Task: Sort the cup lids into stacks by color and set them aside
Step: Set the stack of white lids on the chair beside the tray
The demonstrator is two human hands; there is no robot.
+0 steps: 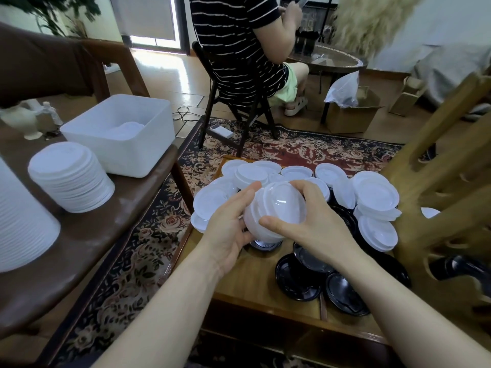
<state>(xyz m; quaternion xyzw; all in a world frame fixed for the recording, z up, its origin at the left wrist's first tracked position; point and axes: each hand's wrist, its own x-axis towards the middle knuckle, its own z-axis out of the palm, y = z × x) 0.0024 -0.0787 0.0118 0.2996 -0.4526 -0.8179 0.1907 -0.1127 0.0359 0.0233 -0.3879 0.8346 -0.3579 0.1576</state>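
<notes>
Both hands, left hand and right hand, clasp a white lid stack mid-frame, axis tilted. Finished white stack lies left on desk; left hand nearer.

The white lids at centre look like smooth, faintly glossy plastic; the black lids at lower right are shinier plastic. The desk beneath is polished wood. The bin at left is matt white plastic, the rug woven cloth.
</notes>
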